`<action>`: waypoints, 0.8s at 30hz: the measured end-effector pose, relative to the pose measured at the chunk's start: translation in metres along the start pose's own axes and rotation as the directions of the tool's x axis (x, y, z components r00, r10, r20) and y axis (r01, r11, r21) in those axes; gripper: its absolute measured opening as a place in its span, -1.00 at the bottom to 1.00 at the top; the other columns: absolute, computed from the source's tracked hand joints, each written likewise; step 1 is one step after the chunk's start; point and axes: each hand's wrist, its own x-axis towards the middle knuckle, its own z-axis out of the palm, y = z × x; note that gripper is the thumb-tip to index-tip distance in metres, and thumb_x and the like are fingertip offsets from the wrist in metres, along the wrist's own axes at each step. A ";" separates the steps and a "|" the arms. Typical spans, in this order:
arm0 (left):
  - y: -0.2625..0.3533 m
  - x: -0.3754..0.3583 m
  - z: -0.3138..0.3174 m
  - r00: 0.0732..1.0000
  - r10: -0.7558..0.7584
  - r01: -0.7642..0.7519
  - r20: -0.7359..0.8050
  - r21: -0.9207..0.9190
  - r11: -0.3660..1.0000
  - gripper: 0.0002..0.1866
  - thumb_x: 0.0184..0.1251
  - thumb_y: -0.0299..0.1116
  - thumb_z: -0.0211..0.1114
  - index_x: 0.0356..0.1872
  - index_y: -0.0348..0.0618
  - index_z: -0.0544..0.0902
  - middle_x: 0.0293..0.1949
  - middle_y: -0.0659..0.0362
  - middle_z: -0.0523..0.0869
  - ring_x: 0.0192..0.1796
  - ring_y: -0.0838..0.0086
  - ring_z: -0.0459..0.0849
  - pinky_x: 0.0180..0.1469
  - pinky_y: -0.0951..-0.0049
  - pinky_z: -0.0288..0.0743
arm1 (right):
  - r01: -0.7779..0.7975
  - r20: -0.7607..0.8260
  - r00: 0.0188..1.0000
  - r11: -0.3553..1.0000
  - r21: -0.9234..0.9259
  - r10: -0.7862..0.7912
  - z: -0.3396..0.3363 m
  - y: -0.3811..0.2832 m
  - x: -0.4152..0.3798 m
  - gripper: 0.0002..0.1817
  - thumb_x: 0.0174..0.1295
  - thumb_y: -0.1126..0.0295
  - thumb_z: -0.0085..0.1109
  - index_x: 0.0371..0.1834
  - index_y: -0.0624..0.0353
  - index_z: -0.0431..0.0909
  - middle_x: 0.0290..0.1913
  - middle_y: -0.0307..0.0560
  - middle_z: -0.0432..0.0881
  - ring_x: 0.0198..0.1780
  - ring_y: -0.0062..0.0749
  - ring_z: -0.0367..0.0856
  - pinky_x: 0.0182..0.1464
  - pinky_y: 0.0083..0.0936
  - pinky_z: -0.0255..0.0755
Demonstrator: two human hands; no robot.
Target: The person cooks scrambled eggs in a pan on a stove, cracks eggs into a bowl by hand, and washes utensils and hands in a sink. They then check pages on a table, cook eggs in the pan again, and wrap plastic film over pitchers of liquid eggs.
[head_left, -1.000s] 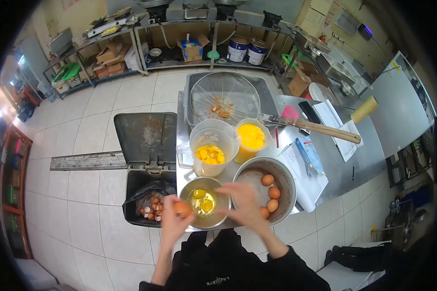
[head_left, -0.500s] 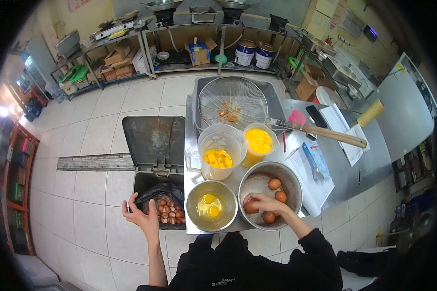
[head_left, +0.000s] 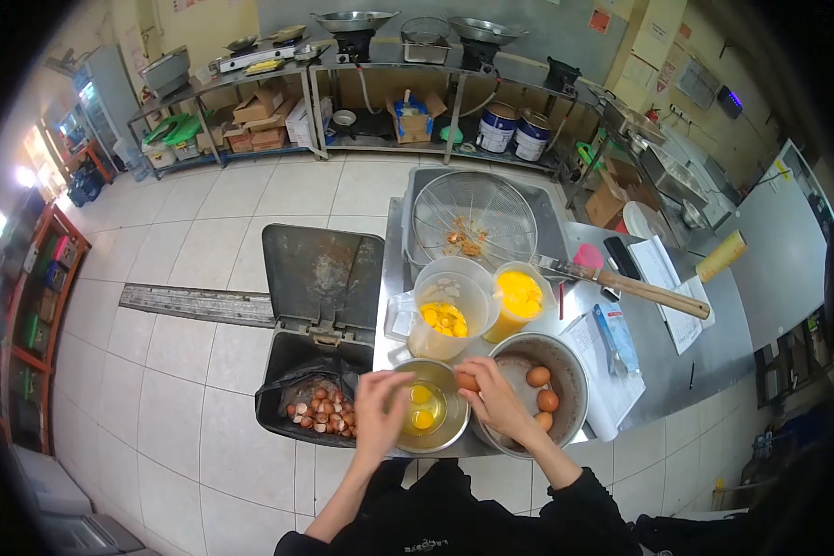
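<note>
My right hand (head_left: pixel 499 400) pinches a brown egg (head_left: pixel 468 381) above the right rim of a steel bowl (head_left: pixel 454 428). Two yolks (head_left: pixel 421 396) lie in clear egg white inside that bowl. At the bowl's left rim is my left hand (head_left: pixel 378 412), slightly blurred, its fingers curved and apart with nothing in them. Three brown eggs (head_left: pixel 547 400) rest in a large metal pot (head_left: pixel 576 371) to the right, partly behind my right forearm. Broken eggshells (head_left: pixel 322 410) fill part of a black-lined bin (head_left: pixel 278 394) on the left.
Behind the bowl stand a clear pitcher (head_left: pixel 449 278) with several yolks and a second container (head_left: pixel 521 295) full of yolk. A wire strainer (head_left: pixel 477 208) lies over a grey tub, its wooden handle (head_left: pixel 653 292) reaching right. Papers (head_left: pixel 602 371) and a blue box (head_left: pixel 616 338) lie beside the pot.
My right hand has lifted an egg from the pot and brought it left to the bowl. My left hand has moved right from over the bin to the bowl. The view has shifted.
</note>
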 end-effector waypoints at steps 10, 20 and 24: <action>0.036 0.012 0.001 0.952 0.036 0.032 0.305 -0.215 0.976 -0.55 -0.06 -0.56 0.37 -0.04 -0.20 0.54 -0.22 0.10 0.61 -0.32 0.55 0.66 -0.25 0.60 0.58 | -0.459 0.413 0.886 0.529 0.714 0.211 -0.011 -0.020 0.013 -0.60 0.24 0.41 -0.02 0.14 0.22 0.25 0.00 -0.14 0.44 -0.06 -0.45 0.46 0.00 -0.53 0.36; -0.007 -0.009 0.024 0.984 0.019 -0.016 0.178 -0.017 1.000 -0.61 -0.10 -0.55 0.37 -0.16 -0.31 0.51 -0.29 0.06 0.66 -0.33 0.49 0.69 -0.28 0.55 0.60 | -0.254 0.320 0.941 0.848 0.465 0.107 0.048 -0.006 0.008 -0.57 0.08 0.48 -0.16 0.09 0.24 0.25 0.03 0.11 0.33 0.14 -0.10 0.30 0.20 -0.37 0.15; -0.021 -0.009 0.022 0.986 -0.040 0.054 0.160 -0.081 0.995 -0.62 -0.09 -0.58 0.32 -0.15 -0.30 0.50 -0.20 0.05 0.64 -0.30 0.43 0.68 -0.26 0.51 0.60 | -0.179 0.268 0.961 0.893 0.412 0.069 0.055 -0.005 0.005 -0.49 0.05 0.54 -0.12 0.17 0.21 0.19 -0.02 0.14 0.34 0.09 -0.02 0.32 0.19 -0.34 0.16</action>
